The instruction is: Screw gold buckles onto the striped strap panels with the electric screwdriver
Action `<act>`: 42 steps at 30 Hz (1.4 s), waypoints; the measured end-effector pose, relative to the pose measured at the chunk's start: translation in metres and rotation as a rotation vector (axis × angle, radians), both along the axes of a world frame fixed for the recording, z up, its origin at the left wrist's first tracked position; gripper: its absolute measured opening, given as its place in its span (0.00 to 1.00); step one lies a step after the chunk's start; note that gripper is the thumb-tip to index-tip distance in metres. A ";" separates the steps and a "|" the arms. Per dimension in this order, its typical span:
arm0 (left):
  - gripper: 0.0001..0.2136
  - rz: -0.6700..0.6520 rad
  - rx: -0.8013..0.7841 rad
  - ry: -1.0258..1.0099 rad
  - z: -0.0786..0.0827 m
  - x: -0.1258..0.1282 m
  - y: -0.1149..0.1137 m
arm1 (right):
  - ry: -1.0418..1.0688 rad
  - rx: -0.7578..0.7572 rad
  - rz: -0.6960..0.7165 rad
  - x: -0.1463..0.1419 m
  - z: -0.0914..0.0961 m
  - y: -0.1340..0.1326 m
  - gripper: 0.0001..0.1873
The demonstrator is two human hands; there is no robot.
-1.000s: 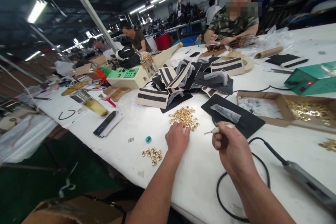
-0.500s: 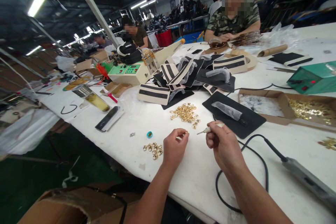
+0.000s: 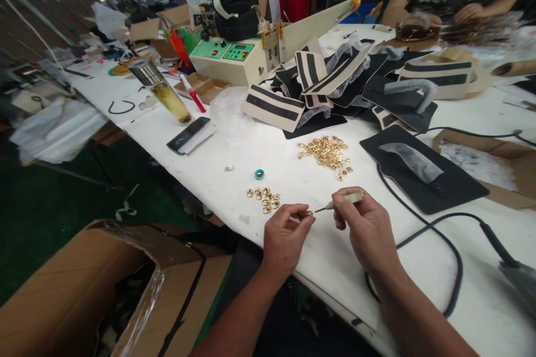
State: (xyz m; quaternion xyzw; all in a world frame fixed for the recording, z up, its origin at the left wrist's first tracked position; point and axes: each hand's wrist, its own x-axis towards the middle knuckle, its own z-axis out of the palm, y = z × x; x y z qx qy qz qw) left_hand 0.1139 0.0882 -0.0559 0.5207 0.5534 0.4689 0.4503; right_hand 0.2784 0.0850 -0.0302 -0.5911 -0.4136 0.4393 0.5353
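Note:
My left hand (image 3: 285, 240) pinches a small gold metal fitting (image 3: 310, 213) between thumb and fingertips, just above the white table's near edge. Closed round a small screwdriver (image 3: 354, 197) with a pale handle, my right hand (image 3: 371, 228) points its thin dark tip at the fitting; whether they touch I cannot tell. Beyond both hands lies a heap of gold fittings (image 3: 324, 152). A smaller group of gold fittings (image 3: 267, 198) lies left of my left hand, near a little turquoise round container (image 3: 259, 174).
A black panel (image 3: 456, 187) with a wrapped handle lies right, beside a looping black cable (image 3: 458, 268). Stacked panels (image 3: 272, 109), a cream machine (image 3: 238, 61), a bottle (image 3: 170, 101) and a black flat item (image 3: 188, 135) stand farther off. A cardboard carton (image 3: 62, 284) is below left. Co-workers sit beyond.
The view has tilted down and turned left. The screwdriver's tip has come closer to the fitting in my left hand. Both hands keep their grip.

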 end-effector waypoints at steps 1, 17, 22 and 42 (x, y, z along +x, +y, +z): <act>0.06 0.000 0.001 0.001 0.001 0.000 0.000 | -0.034 0.000 0.004 -0.001 0.001 0.000 0.13; 0.03 -0.037 0.041 -0.026 0.003 0.000 0.004 | -0.146 0.006 0.005 -0.003 0.001 0.001 0.13; 0.03 -0.041 0.041 -0.013 0.002 0.000 0.004 | -0.148 0.002 0.019 -0.004 0.002 0.002 0.12; 0.04 -0.016 0.089 0.052 0.003 0.001 0.001 | -0.177 0.038 0.009 -0.001 0.005 -0.003 0.14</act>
